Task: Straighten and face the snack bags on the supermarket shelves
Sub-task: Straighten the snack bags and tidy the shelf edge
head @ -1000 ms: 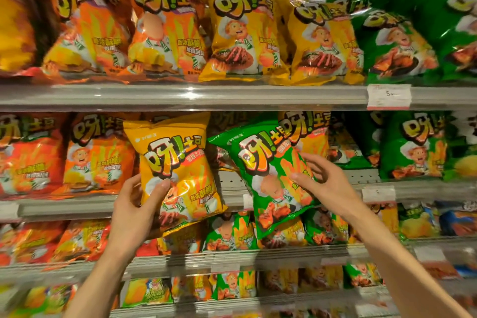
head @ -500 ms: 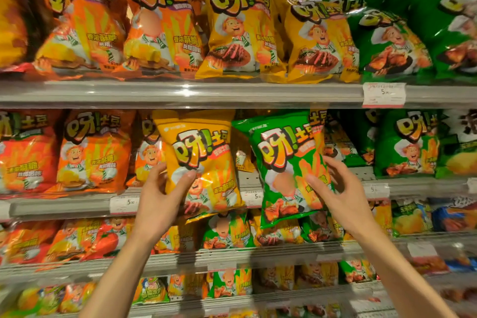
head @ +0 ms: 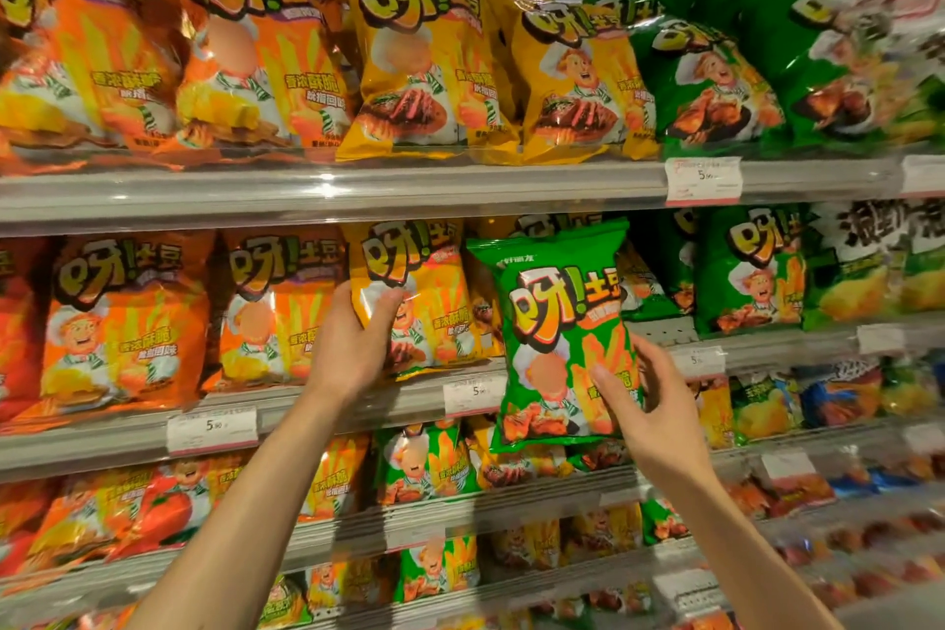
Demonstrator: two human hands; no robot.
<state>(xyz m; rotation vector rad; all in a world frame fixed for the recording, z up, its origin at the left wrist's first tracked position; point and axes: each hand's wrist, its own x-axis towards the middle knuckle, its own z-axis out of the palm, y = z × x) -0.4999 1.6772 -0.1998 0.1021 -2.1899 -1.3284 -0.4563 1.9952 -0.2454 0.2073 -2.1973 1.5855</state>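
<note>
A supermarket snack aisle seen from just in front of the shelves. At the left of the middle shelf (head: 128, 430), two orange potato-stick bags (head: 128, 322) stand upright, fronts facing out. Next, the left hand (head: 353, 343) grips a yellow bag (head: 424, 292) by its lower left corner, thumb across the front; the bag sits on the middle shelf, long axis upright, leaning slightly left, label outward. Further right, the right hand (head: 649, 414) holds a green bag (head: 562, 338) from its right side, fingers curled behind, thumb on the front. This bag hangs in front of the shelf edge, not yet seated, upright with its top tipped slightly left, label outward. Its likely place is in the gap up and behind it, just left of the green bags on shelf (head: 751, 271); the right hand is nearer.
</note>
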